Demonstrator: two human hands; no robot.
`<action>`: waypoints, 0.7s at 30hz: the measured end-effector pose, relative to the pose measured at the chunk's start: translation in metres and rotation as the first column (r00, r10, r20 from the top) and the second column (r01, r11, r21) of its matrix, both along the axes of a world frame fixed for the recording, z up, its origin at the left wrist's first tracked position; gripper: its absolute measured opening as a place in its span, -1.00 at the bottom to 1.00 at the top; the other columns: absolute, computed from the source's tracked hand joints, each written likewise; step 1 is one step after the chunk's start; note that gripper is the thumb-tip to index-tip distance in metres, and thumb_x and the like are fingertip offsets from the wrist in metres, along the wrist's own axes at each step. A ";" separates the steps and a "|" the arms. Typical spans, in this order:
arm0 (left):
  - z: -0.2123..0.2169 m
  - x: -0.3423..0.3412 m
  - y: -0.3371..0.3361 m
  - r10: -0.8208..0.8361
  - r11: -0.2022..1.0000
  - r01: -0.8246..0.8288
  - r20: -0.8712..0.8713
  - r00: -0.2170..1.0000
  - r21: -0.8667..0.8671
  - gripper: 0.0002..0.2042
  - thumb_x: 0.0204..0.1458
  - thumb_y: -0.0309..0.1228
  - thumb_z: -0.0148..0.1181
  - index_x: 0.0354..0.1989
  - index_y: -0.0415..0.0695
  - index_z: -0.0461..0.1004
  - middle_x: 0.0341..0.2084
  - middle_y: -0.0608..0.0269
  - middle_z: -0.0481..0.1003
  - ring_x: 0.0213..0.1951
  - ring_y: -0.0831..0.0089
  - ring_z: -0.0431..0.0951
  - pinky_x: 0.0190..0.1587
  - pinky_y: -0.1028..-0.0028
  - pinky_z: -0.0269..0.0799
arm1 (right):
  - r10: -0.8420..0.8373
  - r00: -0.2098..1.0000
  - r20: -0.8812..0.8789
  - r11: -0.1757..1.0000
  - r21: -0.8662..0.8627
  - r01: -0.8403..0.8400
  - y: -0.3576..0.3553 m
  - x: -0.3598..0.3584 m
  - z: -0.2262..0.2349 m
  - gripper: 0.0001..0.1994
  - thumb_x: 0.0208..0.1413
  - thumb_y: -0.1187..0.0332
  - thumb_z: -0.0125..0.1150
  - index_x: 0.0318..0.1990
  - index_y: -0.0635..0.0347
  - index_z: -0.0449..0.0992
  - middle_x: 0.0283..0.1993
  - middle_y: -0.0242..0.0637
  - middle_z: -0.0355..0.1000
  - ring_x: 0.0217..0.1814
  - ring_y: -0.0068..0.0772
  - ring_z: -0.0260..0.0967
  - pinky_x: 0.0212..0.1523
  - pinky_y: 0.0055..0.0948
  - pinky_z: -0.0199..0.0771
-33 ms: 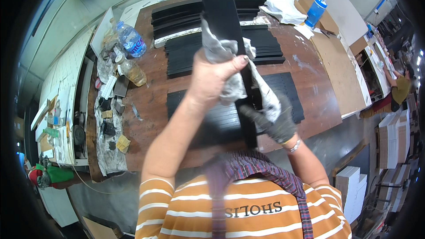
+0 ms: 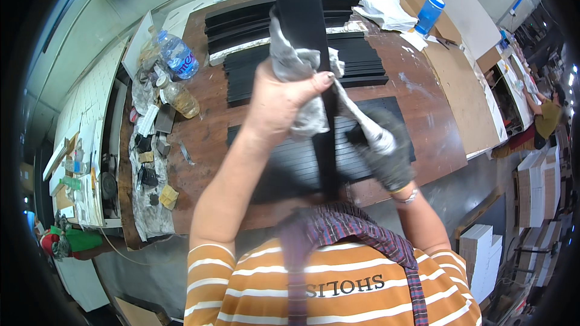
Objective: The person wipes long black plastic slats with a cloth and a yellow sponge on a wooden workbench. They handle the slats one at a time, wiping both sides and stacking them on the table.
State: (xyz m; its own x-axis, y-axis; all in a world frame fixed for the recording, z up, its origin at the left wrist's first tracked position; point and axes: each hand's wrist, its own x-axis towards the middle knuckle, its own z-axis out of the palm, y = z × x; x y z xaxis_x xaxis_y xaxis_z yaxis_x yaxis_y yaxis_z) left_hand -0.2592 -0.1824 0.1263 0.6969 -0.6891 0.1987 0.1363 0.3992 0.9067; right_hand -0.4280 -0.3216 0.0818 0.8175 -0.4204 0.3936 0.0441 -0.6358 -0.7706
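Observation:
A long black board (image 2: 296, 6) stands tilted in front of me, its near end close to my chest. My bare left hand (image 2: 279, 99) is closed round it, with a whitish cloth (image 2: 311, 118) bunched between palm and board and the thumb across the board's face. On my right hand (image 2: 386, 157) is a dark grey glove. It is closed on the twisted tail of the same cloth, just right of the board and apart from it. Beneath, several black strips (image 2: 296, 160) lie side by side on the brown table (image 2: 211, 175).
Stacks of black strips (image 2: 244, 72) lie farther back. Along the left edge are a large water bottle (image 2: 178, 54), a bottle of yellowish liquid (image 2: 180, 98) and a stained cloth (image 2: 151, 214) with small blocks. A blue bottle (image 2: 429, 15) and white bag (image 2: 383, 9) stand back right. A co-worker (image 2: 547, 121) is far right.
My right hand has moved right, away from the board, drawing the cloth's tail out with it. My left hand and the board have shifted slightly left.

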 end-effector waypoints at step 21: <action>-0.067 0.026 0.083 0.259 0.846 -0.459 0.542 0.800 0.273 -0.43 -0.08 -0.48 0.51 0.15 -0.21 0.46 -0.14 0.14 0.65 -0.09 0.38 0.67 -0.02 0.34 0.63 | -0.260 0.586 0.767 0.382 0.639 -0.667 -0.091 -0.025 0.031 -0.73 0.21 0.18 0.30 -0.22 0.20 0.43 -0.46 -0.45 0.07 -0.41 -0.47 0.04 -0.17 -0.31 0.15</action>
State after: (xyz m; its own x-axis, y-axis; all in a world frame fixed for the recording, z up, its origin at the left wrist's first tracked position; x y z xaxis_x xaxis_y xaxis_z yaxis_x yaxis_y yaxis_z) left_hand -0.2329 -0.0996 0.0595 0.7963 -0.4950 0.3477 -0.4256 -0.0499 0.9035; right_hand -0.4529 -0.4129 0.1124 0.5785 -0.7225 0.3786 0.8044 0.4286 -0.4113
